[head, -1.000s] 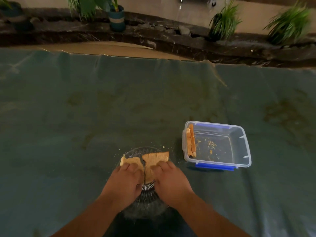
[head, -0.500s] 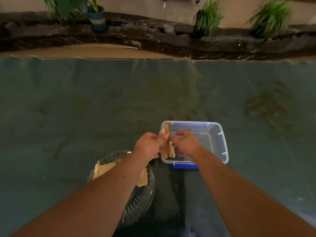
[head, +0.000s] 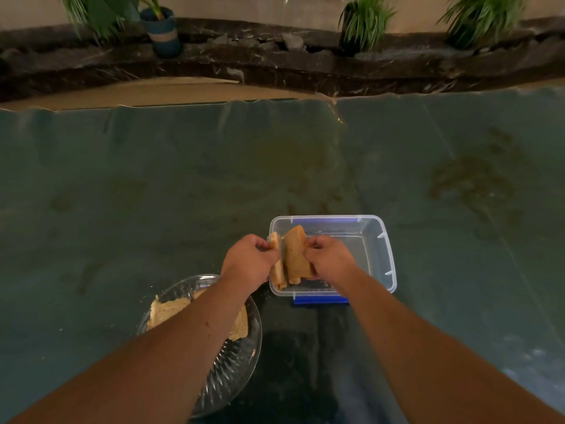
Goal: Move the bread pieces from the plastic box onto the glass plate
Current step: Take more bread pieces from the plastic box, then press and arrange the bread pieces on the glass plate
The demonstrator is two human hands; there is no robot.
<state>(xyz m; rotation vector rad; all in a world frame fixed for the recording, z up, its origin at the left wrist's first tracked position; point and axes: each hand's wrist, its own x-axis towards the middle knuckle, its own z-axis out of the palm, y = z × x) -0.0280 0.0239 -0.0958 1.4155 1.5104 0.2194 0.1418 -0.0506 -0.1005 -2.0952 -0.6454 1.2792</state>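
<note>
Clear ribbed glass plate (head: 232, 365) on the desk's dark green cover (head: 153, 185) holds two pieces; just beside it, the clear rectangular plastic box (head: 386, 255) with blue clips. Left hand (head: 249, 263) pinches a pale bread slice (head: 276, 270), right hand (head: 330, 260) a browner toasted slice (head: 295, 255), both at the box's left end. Likely light and crumbly: grip edges gently.

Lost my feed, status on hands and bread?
Left hand and right hand each gripping a bread piece over plastic box. Glass plate holds bread. Path clear.

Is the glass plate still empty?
No, the plate already has pale bread lying on it, partly hidden under the left forearm.
</note>
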